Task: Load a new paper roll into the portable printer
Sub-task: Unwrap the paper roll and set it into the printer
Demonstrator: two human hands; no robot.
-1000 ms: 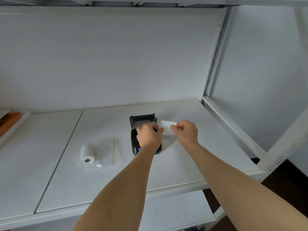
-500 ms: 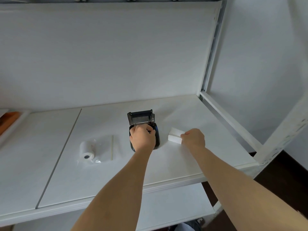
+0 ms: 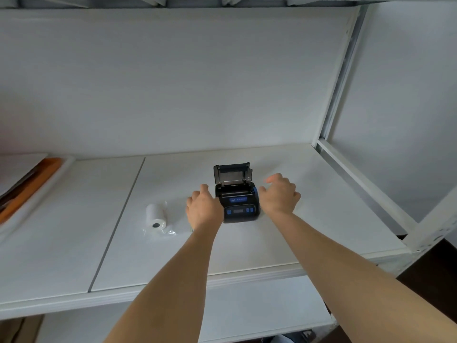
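Note:
The black portable printer [image 3: 238, 203] with blue buttons stands on the white shelf [image 3: 247, 251], its lid [image 3: 232, 172] flipped up at the back. My left hand [image 3: 204, 209] is right beside its left side, fingers loosely bent and holding nothing. My right hand [image 3: 280, 194] hovers close to its right side, fingers relaxed and spread, thumb near the blue side tab. I cannot tell whether either hand touches the casing. A new white paper roll [image 3: 155, 215] in clear plastic wrap lies on the shelf left of my left hand.
A white tray [image 3: 49, 179] with orange and dark items sits at the far left. A seam [image 3: 116, 226] runs across the shelf boards. The metal rack frame [image 3: 366, 189] borders the right side, and a lower shelf [image 3: 247, 315] shows below.
My left hand came off the top of the printer and now sits at its left side. My right hand moved from the white paper piece toward the printer; that piece is no longer visible.

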